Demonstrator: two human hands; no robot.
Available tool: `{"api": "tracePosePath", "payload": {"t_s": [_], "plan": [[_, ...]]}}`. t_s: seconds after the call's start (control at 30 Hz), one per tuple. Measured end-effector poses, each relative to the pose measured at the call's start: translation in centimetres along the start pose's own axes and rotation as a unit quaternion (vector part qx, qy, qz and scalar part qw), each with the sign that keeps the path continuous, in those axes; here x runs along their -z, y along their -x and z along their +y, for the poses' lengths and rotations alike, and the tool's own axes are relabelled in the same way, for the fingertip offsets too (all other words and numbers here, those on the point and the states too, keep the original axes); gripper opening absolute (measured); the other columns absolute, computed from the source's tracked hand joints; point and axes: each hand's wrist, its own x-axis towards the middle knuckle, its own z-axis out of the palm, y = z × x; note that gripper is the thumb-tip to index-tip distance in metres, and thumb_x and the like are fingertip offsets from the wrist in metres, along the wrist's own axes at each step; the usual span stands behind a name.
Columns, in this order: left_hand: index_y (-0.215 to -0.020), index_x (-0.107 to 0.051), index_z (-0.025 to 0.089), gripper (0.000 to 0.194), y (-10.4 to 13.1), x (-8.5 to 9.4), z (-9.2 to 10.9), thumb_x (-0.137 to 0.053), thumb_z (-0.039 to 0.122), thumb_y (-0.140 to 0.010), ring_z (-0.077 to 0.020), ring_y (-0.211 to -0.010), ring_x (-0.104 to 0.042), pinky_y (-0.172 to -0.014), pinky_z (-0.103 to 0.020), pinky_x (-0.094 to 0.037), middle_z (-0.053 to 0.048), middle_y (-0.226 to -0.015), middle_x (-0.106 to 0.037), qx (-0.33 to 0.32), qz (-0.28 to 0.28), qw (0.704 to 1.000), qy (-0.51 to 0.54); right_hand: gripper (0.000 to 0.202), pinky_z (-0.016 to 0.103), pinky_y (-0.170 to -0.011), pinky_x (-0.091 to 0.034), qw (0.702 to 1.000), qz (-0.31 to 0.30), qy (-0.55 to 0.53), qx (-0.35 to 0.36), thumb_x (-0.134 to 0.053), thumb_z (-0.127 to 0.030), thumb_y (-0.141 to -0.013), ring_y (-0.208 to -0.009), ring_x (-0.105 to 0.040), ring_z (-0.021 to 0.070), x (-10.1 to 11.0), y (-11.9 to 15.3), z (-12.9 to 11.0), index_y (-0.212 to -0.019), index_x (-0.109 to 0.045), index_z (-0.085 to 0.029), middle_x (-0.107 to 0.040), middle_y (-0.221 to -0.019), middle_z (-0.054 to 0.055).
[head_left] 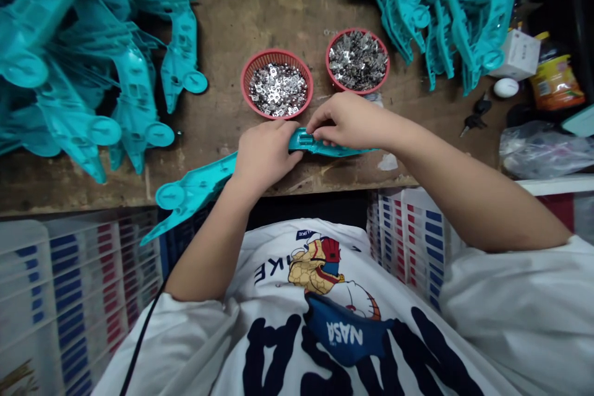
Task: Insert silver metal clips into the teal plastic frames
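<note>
A long teal plastic part (204,176) lies slantwise across the table's front edge, its round disc end sticking out to the left. My left hand (266,151) is wrapped over its middle and grips it. Over the slotted section just to the right, my right hand (341,120) has thumb and forefinger pinched together at the part's surface; whatever small piece is between them is too hidden to name. Right behind the hands stand a red basket of flat shiny metal clips (278,86) and a second red basket of darker metal clips (357,60).
Piles of similar teal parts lie at the back left (83,62) and back right (431,6). On the right are keys (476,114), a white box (520,54), a bottle (554,77) and a plastic bag (542,148). Plastic crates (88,297) stand below the table edge.
</note>
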Motion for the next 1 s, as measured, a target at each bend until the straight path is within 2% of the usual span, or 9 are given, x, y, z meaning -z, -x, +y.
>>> {"api": "tracePosePath", "payload": {"t_s": [0.27, 0.4, 0.53, 0.63, 0.8, 0.9, 0.97, 1.0], "plan": [[-0.149, -0.078, 0.022, 0.049, 0.0, -0.4, 0.0, -0.072, 0.033, -0.102, -0.0422, -0.135, -0.079, -0.104, -0.049, -0.063, -0.014, -0.145, -0.084, 0.003, 0.012, 1.000, -0.003, 0.036, 0.040, -0.103, -0.058, 0.995, 0.021, 0.100, -0.018, -0.067, -0.011, -0.102, -0.109, -0.081, 0.0293, -1.0, -0.1, -1.5, -0.124, -0.095, -0.018, -0.090, -0.118, 0.008], [-0.147, -0.078, 0.022, 0.047, 0.0, -0.6, -0.1, -0.072, 0.032, -0.101, -0.0424, -0.135, -0.079, -0.103, -0.049, -0.063, -0.014, -0.145, -0.084, -0.002, 0.017, 1.000, -0.004, 0.033, 0.040, -0.100, -0.057, 0.988, 0.024, 0.152, -0.016, -0.065, -0.012, -0.102, -0.105, -0.080, 0.0312, -1.6, 0.3, -2.5, -0.121, -0.093, -0.016, -0.089, -0.115, 0.012], [-0.145, -0.077, 0.021, 0.045, 0.1, -0.7, -0.1, -0.071, 0.031, -0.102, -0.0421, -0.135, -0.079, -0.102, -0.048, -0.062, -0.015, -0.145, -0.083, -0.005, 0.017, 1.000, -0.003, 0.026, 0.042, -0.094, -0.056, 0.976, 0.059, 0.207, -0.030, -0.067, -0.019, -0.106, -0.102, -0.078, 0.0347, -2.8, 0.5, -3.2, -0.120, -0.088, -0.012, -0.086, -0.111, 0.018], [-0.146, -0.077, 0.020, 0.046, 0.1, -0.5, 0.0, -0.072, 0.031, -0.102, -0.0422, -0.136, -0.078, -0.103, -0.048, -0.061, -0.016, -0.146, -0.082, -0.005, 0.008, 1.000, -0.004, 0.024, 0.045, -0.092, -0.057, 0.968, 0.049, 0.244, -0.032, -0.065, -0.020, -0.110, -0.099, -0.077, 0.0356, -3.2, 0.9, -3.5, -0.115, -0.087, -0.013, -0.085, -0.109, 0.019], [-0.144, -0.077, 0.020, 0.042, 0.0, -0.4, -0.2, -0.073, 0.031, -0.104, -0.0412, -0.135, -0.078, -0.102, -0.048, -0.061, -0.016, -0.144, -0.082, -0.011, -0.006, 1.000, -0.002, 0.026, 0.044, -0.094, -0.055, 0.968, 0.019, 0.248, 0.008, -0.062, -0.021, -0.113, -0.100, -0.076, 0.0320, -2.2, 1.3, -3.9, -0.112, -0.087, -0.015, -0.084, -0.109, 0.016], [-0.146, -0.075, 0.018, 0.043, 0.0, -0.5, -0.3, -0.071, 0.030, -0.105, -0.0402, -0.134, -0.078, -0.101, -0.047, -0.060, -0.016, -0.143, -0.082, -0.022, -0.008, 1.000, -0.002, 0.034, 0.047, -0.100, -0.054, 0.966, 0.085, 0.242, 0.020, -0.057, -0.021, -0.115, -0.112, -0.076, 0.0349, -1.1, -0.6, -3.1, -0.124, -0.089, -0.014, -0.083, -0.117, 0.017], [-0.147, -0.075, 0.017, 0.042, 0.0, -0.4, -0.2, -0.071, 0.029, -0.106, -0.0398, -0.134, -0.078, -0.101, -0.047, -0.059, -0.017, -0.144, -0.082, -0.026, -0.014, 1.000, -0.005, 0.041, 0.050, -0.102, -0.054, 0.959, 0.129, 0.251, 0.016, -0.051, -0.019, -0.115, -0.118, -0.075, 0.0375, -0.5, -3.2, -1.9, -0.132, -0.089, -0.016, -0.082, -0.123, 0.017], [-0.146, -0.075, 0.017, 0.041, 0.0, -0.4, -0.2, -0.071, 0.028, -0.107, -0.0396, -0.135, -0.078, -0.101, -0.046, -0.059, -0.017, -0.144, -0.082, -0.026, -0.016, 1.000, -0.006, 0.044, 0.051, -0.103, -0.054, 0.957, 0.131, 0.259, 0.021, -0.049, -0.017, -0.115, -0.120, -0.074, 0.0389, -0.3, -4.7, -1.1, -0.135, -0.089, -0.016, -0.082, -0.126, 0.018]]}}
